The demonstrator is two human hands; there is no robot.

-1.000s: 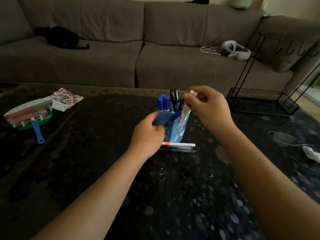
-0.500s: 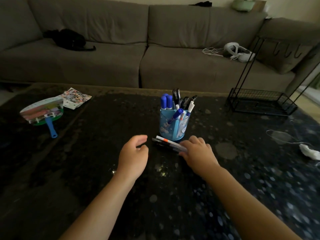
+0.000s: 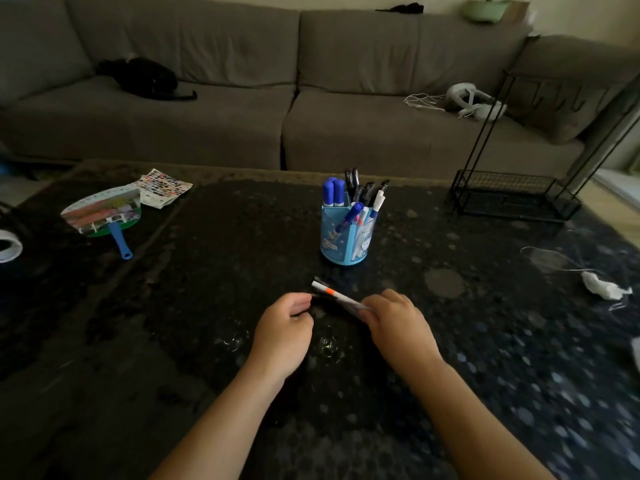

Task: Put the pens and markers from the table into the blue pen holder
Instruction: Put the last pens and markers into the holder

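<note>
Head view, right hand (image 3: 398, 318): fingers (image 3: 375, 303) curled down over the near end of a small bundle of pens, apparently gathering it; whether fully pinched cannot be told
Head view, left hand (image 3: 285, 327): loosely clenched, fingertips (image 3: 304, 301) touching the dark far-left end of the bundle; a firm hold cannot be told
White pen with orange band (image 3: 334, 294): lying slantwise between the two sets of fingers, tip pointing away and to the left, tail hidden under the right fingers
Dark pens (image 3: 320, 295): just beside the white one, on the left-fingertip side; count unclear against the dark table (image 3: 207, 271)
Blue pen holder (image 3: 347, 237): upright, beyond both sets of fingertips, well apart from them, already crowded with blue markers (image 3: 333, 192) and black pens (image 3: 363, 188)
Step judged: collecting the last loose pens, most of the task seemingly done
Risk, loose bundle: several pens lifted at once under a partial hold likely to fan out or drop one
Risk, rolling: round barrels on a smooth top apt to roll off from the fingertips
Risk, crowded holder: little room among leaning markers; a forced insertion could tip the light holder
</note>
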